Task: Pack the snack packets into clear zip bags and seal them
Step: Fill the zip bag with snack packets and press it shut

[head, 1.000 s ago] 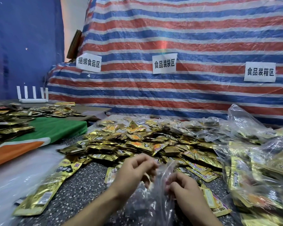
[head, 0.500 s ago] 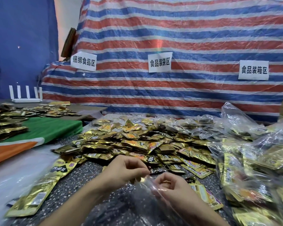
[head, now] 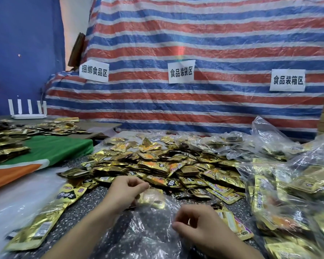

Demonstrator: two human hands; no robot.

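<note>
A clear zip bag [head: 150, 227] lies crumpled on the dark speckled table [head: 94, 212] between my hands. My left hand [head: 123, 191] has its fingers curled at the bag's far left rim, close to a gold packet [head: 153, 198] seen through the plastic. My right hand [head: 196, 223] pinches the bag's rim on the right with curled fingers. A big heap of gold snack packets [head: 157, 163] covers the table just beyond my hands.
Filled clear bags [head: 292, 184] pile up at the right. A long gold packet [head: 45, 221] lies at the left front. A green and orange cloth [head: 37, 156] and more packets [head: 6, 143] lie at the left, with a white router [head: 28, 113] behind.
My hands have spread apart along the bag's rim, and the bag has sunk flatter onto the table. The camera has shifted slightly.
</note>
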